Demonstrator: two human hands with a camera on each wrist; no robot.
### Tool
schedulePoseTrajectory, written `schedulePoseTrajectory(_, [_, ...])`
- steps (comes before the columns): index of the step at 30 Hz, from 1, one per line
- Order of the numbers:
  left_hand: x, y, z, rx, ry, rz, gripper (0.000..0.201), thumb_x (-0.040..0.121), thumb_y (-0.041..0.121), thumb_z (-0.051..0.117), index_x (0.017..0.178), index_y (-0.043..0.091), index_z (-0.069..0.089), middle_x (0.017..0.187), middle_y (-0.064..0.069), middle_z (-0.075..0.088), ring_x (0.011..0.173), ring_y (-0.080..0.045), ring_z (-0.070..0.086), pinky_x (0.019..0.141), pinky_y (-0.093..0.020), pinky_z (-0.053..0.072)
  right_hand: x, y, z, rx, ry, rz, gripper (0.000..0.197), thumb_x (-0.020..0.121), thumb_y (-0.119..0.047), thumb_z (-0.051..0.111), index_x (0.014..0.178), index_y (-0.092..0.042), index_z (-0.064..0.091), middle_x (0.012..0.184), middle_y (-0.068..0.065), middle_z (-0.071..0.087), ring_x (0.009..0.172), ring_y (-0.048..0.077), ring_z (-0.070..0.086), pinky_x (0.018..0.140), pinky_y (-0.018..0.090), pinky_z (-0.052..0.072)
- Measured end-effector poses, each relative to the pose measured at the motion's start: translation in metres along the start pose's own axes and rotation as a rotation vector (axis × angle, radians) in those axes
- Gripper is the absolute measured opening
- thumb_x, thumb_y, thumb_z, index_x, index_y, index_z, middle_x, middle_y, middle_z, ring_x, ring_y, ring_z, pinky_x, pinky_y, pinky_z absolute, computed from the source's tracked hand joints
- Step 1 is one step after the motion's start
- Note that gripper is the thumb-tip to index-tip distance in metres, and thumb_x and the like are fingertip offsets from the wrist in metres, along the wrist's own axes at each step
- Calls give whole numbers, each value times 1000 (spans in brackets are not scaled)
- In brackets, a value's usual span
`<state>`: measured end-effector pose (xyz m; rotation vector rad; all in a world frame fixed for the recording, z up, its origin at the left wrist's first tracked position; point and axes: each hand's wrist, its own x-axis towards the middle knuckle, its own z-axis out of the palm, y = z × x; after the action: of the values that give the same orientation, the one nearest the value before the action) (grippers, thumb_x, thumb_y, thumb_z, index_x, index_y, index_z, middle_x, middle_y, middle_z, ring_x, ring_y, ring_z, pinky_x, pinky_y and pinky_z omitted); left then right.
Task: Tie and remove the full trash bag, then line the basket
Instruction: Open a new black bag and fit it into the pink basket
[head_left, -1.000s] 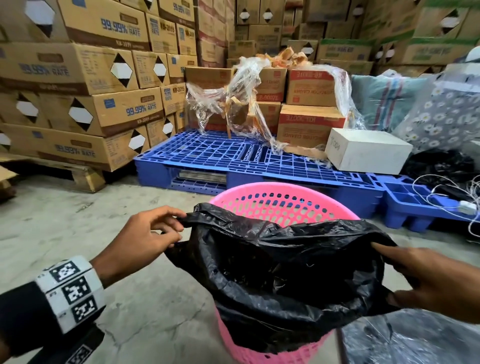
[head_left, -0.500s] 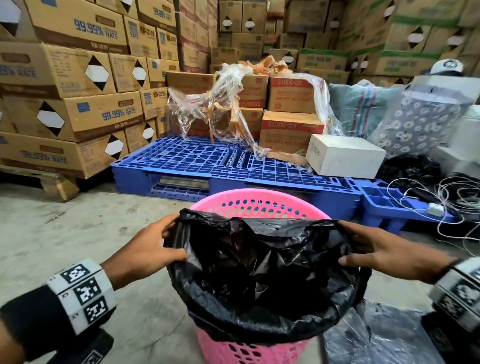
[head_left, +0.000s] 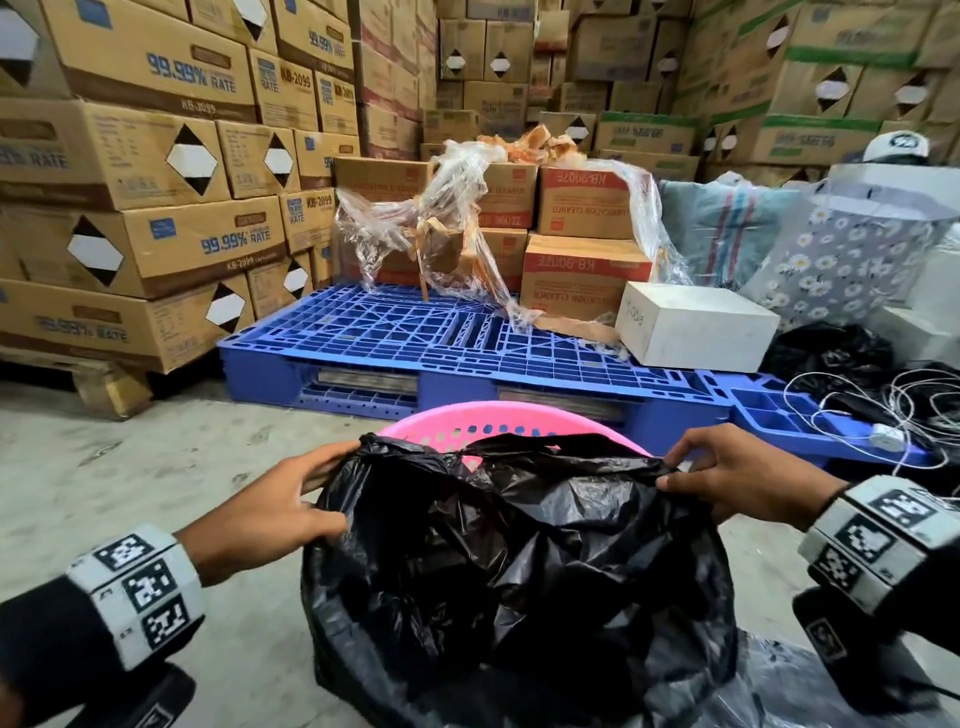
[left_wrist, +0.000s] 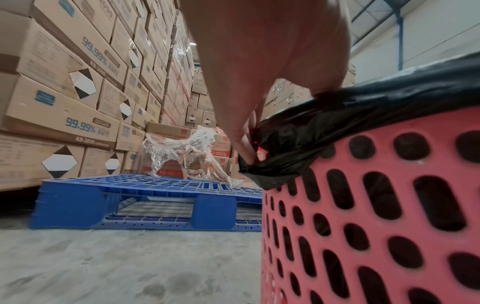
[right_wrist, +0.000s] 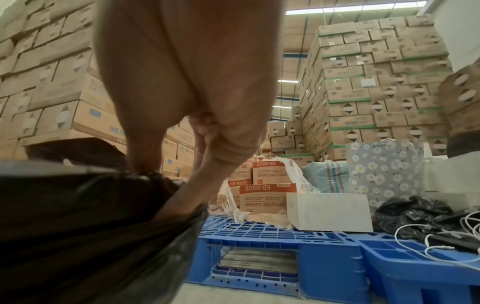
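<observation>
hands, left (head_left: 270, 512) and right (head_left: 737, 475), pinch crinkly black bag (head_left: 519, 561) over perforated, seemingly round pink basket (left_wrist: 376, 205).

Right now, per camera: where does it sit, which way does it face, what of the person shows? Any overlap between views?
Head: on the head, looking forward and down at the black trash bag in the pink basket; left hand, right hand and both marker wristbands show.
Left wrist: low beside the basket wall, facing along the left hand toward the blue pallet; fingers pinch the bag edge.
Right wrist: low, facing along the right hand toward the white box; fingers pinch the bag.
Shared: all three see bag and pallet.
</observation>
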<state>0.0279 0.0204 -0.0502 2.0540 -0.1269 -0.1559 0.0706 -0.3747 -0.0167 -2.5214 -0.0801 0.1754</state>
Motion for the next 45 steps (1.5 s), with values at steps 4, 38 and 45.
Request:
schedulePoseTrajectory(4, [11,7,-7,17,-35,-1,76,55,5,59,125,31,44,122,21,51,115,7,46,70,-3,46,5,-2,-3,-110,34,20,24,74,-26,77,68,-9,62,57,10,63,45,17,61,42,24,51])
schedulePoseTrajectory(38, [-105,79,33,927,-511,351,56,71,69,58,111,30,56,106,13,58,100,0,47,88,-23,41,-66,-64,25,-339,-129,-487,17,84,-5,57,91,-18,66,97,1,68,89,16,64,76,23,43])
schedulePoseTrajectory(45, [-94,46,11,1042,-556,555,26,77,53,63,82,27,63,90,12,63,95,-2,44,77,-16,34,-62,-39,30,-672,-113,-800,27,78,-16,71,104,-20,69,115,7,68,109,28,59,91,41,50])
